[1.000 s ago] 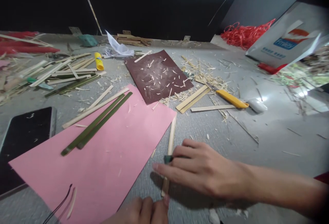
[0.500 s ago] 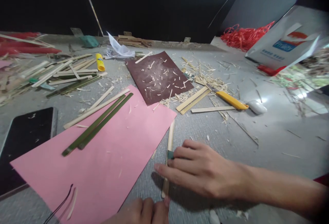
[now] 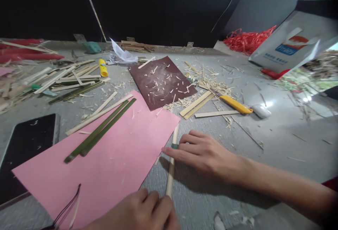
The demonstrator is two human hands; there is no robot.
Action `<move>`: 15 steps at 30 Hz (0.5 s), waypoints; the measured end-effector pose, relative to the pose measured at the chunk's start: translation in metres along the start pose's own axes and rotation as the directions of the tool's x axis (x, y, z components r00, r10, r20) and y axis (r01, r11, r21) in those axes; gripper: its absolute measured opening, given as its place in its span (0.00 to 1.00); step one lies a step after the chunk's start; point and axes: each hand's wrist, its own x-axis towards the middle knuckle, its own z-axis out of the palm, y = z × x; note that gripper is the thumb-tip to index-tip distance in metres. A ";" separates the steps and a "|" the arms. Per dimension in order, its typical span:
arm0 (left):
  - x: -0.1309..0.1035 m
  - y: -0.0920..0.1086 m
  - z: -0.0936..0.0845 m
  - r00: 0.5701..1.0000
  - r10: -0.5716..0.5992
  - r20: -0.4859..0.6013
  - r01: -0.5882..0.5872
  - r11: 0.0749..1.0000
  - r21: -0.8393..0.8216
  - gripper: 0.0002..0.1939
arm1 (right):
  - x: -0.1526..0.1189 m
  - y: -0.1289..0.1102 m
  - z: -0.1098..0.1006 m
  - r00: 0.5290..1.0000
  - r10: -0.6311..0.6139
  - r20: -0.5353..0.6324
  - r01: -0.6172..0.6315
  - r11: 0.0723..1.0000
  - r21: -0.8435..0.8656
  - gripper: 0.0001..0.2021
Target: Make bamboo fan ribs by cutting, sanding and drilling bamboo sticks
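A pale, narrow bamboo strip (image 3: 170, 178) lies on the grey table along the right edge of a pink sheet (image 3: 111, 159). My left hand (image 3: 150, 210) is closed at its near end, the fingertips partly hidden. Across the strip's upper half, my right hand (image 3: 203, 154) presses a small dark green piece (image 3: 175, 146), perhaps sandpaper, with its fingers bent over it and the index finger reaching past the strip. Two green bamboo strips (image 3: 105, 128) rest on the pink sheet, beside a pale strip (image 3: 99, 115).
A brown sheet (image 3: 161, 78) strewn with shavings lies farther back. Right of it are cut strips (image 3: 196, 105) and a yellow utility knife (image 3: 235, 104). A phone (image 3: 31, 142), a yellow glue stick (image 3: 102, 68) and piled strips are leftward. A white bag (image 3: 287, 43) stands back right.
My right hand has slid away from me along the strip with the dark green piece. My left hand shows more fully, still at the near end.
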 end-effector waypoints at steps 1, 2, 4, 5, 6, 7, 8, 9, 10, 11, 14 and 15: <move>0.001 -0.003 0.000 1.000 -0.019 0.015 0.019 1.000 0.000 0.12 | 0.000 0.000 0.000 1.000 -0.005 -0.001 0.005 1.000 0.004 0.16; 0.002 -0.005 0.001 0.999 -0.039 0.031 0.039 0.999 0.010 0.15 | 0.000 0.000 0.001 1.000 -0.011 -0.008 0.011 1.000 0.004 0.16; 0.003 -0.008 0.002 0.995 -0.072 0.070 0.069 0.997 0.036 0.21 | 0.000 -0.001 0.001 1.000 -0.024 -0.021 0.023 1.000 -0.003 0.16; 0.004 -0.008 0.002 0.993 -0.077 0.092 0.074 0.996 0.043 0.22 | 0.000 -0.003 0.001 0.999 -0.030 -0.026 0.030 1.000 -0.008 0.16; 0.003 -0.008 0.002 0.992 -0.066 0.105 0.062 0.997 0.041 0.22 | 0.001 -0.005 0.001 0.999 -0.037 -0.029 0.037 0.999 -0.009 0.16; 0.002 -0.007 0.002 0.994 -0.042 0.104 0.039 0.999 0.032 0.20 | 0.001 -0.008 0.000 0.999 -0.046 -0.026 0.046 0.999 0.000 0.16; 0.001 -0.006 0.002 0.995 -0.014 0.099 0.013 1.000 0.020 0.19 | 0.002 -0.012 0.000 0.998 -0.063 -0.017 0.064 0.998 0.018 0.15; 0.000 -0.005 0.002 0.996 0.011 0.093 -0.011 1.000 0.010 0.16 | 0.002 -0.016 0.000 0.996 -0.086 -0.003 0.086 0.996 0.036 0.15; -0.001 -0.003 0.002 0.996 0.031 0.087 -0.031 1.000 0.001 0.14 | 0.003 -0.020 -0.001 0.994 -0.111 0.006 0.111 0.992 0.053 0.15; -0.002 -0.003 0.002 0.995 0.041 0.087 -0.041 0.999 -0.002 0.12 | 0.004 -0.025 -0.001 0.991 -0.132 0.015 0.131 0.989 0.069 0.15; -0.003 -0.002 0.000 0.994 0.044 0.102 -0.044 0.999 0.001 0.07 | 0.005 -0.034 -0.001 0.988 -0.149 0.027 0.146 0.986 0.085 0.16; -0.002 -0.003 -0.001 0.993 0.050 0.106 -0.050 0.999 -0.007 0.07 | 0.005 -0.036 -0.001 0.989 -0.143 0.028 0.140 0.986 0.086 0.16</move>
